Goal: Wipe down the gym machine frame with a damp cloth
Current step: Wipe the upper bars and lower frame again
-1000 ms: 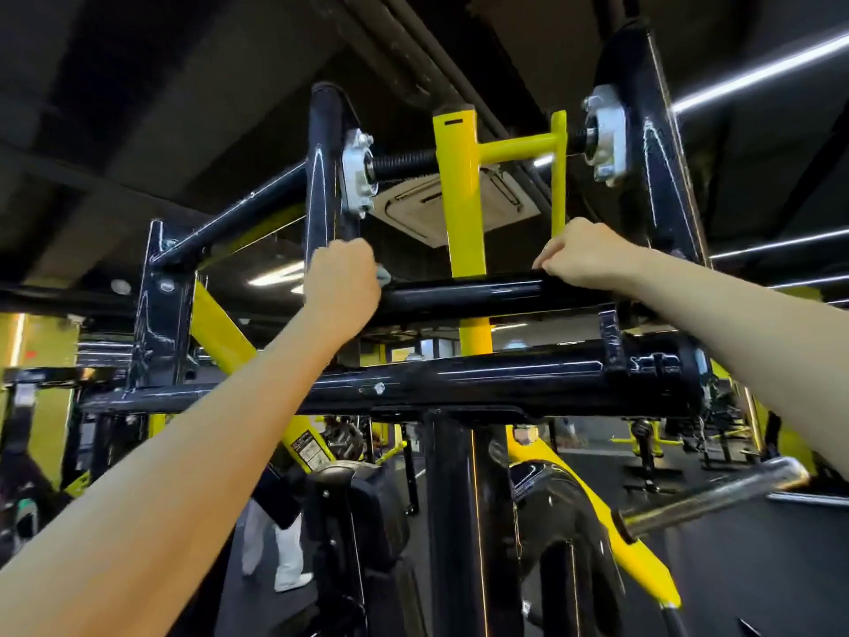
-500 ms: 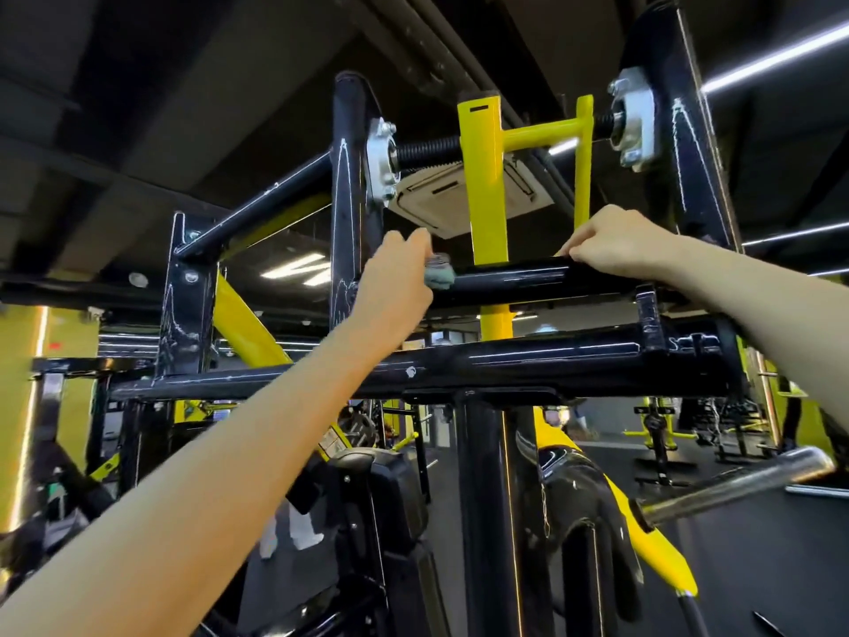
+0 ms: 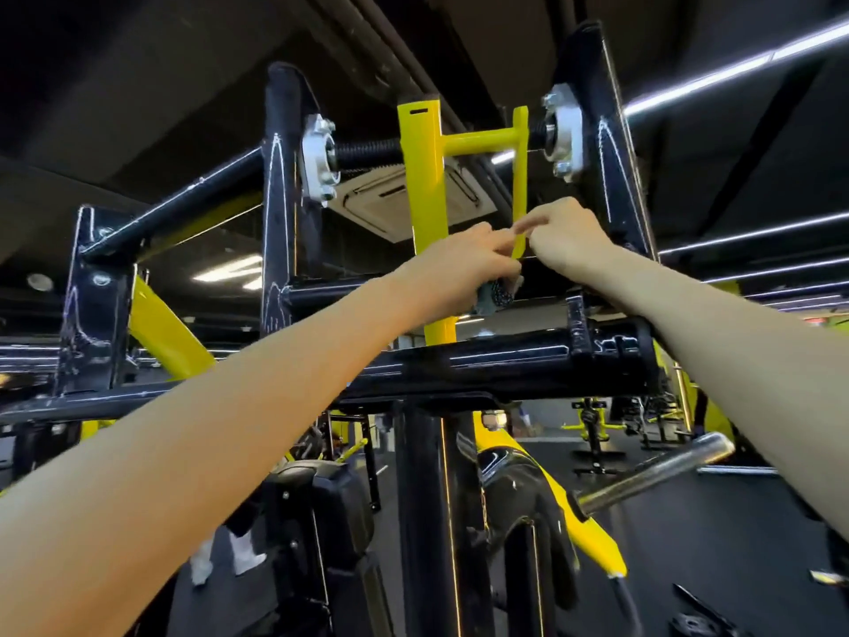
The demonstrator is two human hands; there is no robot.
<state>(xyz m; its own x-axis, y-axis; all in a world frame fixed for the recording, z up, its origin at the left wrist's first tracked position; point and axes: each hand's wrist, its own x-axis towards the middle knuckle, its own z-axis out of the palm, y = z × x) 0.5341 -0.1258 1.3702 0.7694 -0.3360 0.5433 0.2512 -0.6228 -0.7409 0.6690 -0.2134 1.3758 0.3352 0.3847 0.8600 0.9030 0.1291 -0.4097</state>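
Observation:
The black gym machine frame [image 3: 505, 360] rises in front of me, with a yellow post [image 3: 425, 186] and a thin yellow bar [image 3: 519, 177] at its top. My left hand [image 3: 455, 268] reaches up to the upper black crossbar [image 3: 331, 287] and grips a grey cloth [image 3: 498, 296] against it, just right of the yellow post. My right hand [image 3: 565, 236] sits right beside it on the same crossbar, fingers curled by the thin yellow bar. The fingertips of both hands meet there. What the right fingers hold is hidden.
Two black uprights with silver bearing blocks [image 3: 317, 158] flank the yellow post. A chrome weight peg [image 3: 657, 471] sticks out at lower right. A black seat pad [image 3: 321, 508] sits below. A person's legs in white shoes [image 3: 229, 554] stand behind the machine, with other yellow machines farther back.
My left hand has slid the cloth to the right along the upper crossbar, from the left upright past the yellow post to my right hand. The right hand stayed about where it was.

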